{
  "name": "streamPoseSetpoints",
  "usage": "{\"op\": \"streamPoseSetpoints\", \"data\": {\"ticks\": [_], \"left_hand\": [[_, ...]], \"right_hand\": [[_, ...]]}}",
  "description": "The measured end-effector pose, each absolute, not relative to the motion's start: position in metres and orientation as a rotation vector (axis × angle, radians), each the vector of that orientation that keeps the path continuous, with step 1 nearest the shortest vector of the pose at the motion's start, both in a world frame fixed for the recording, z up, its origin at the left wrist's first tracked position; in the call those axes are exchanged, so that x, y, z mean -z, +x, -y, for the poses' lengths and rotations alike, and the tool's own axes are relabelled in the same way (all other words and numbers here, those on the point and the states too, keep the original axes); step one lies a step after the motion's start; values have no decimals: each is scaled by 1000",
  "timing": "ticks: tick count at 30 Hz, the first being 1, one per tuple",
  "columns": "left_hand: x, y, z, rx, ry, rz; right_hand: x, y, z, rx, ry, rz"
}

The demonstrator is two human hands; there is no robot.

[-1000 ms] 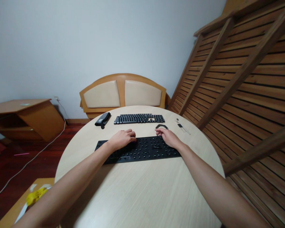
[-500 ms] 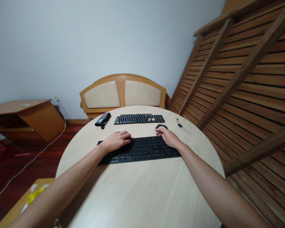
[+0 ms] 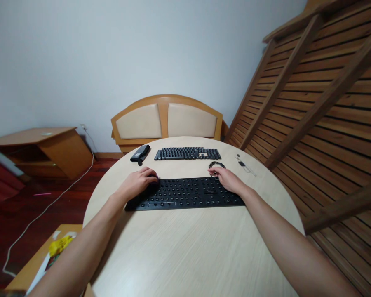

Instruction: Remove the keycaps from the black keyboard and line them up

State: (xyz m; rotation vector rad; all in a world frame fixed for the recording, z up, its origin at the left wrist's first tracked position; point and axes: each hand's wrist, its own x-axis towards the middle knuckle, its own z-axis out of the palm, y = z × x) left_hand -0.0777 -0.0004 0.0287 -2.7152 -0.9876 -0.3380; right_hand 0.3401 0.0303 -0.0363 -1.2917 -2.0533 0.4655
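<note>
A black keyboard base (image 3: 188, 194), its keycaps off and small switch stems showing, lies across the round table. My left hand (image 3: 139, 181) rests over its far left part, fingers curled round something dark that I cannot make out. At the far right edge, my right hand (image 3: 227, 179) grips the base, with fingers bent over the back rim. Just behind those fingers is a coiled black cable (image 3: 217, 164). Farther back, loose black keycaps (image 3: 185, 153) are laid out in keyboard order, with a gap toward the right.
A folded black pouch (image 3: 140, 153) lies at the back left of the table (image 3: 191, 247). A small wire tool (image 3: 243, 164) is at the back right. Wooden slatted panels (image 3: 324, 111) lean close on the right. A low wooden surface with a yellow item (image 3: 60, 245) stands lower left.
My left hand has moved left along the keyboard base, uncovering more of its middle. My right hand keeps its place at the right edge. The whole view has shifted slightly.
</note>
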Motion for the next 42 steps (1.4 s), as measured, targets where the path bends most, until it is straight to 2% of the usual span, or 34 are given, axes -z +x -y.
{"op": "streamPoseSetpoints", "data": {"ticks": [6, 14, 22, 31, 42], "left_hand": [[-27, -80, 6, 462, -2631, 1114], [-17, -54, 0, 394, -2716, 953], [-13, -43, -7, 390, -2619, 1088], [-7, -57, -6, 501, -2885, 1045], [-1, -40, -14, 542, -2711, 1282]], "right_hand": [[37, 344, -31, -417, -1334, 2075], [41, 346, -33, -449, -1307, 2042], [39, 345, -33, -417, -1340, 2078], [40, 345, -33, -437, -1336, 2057], [38, 345, -34, -400, -1352, 2109]]}}
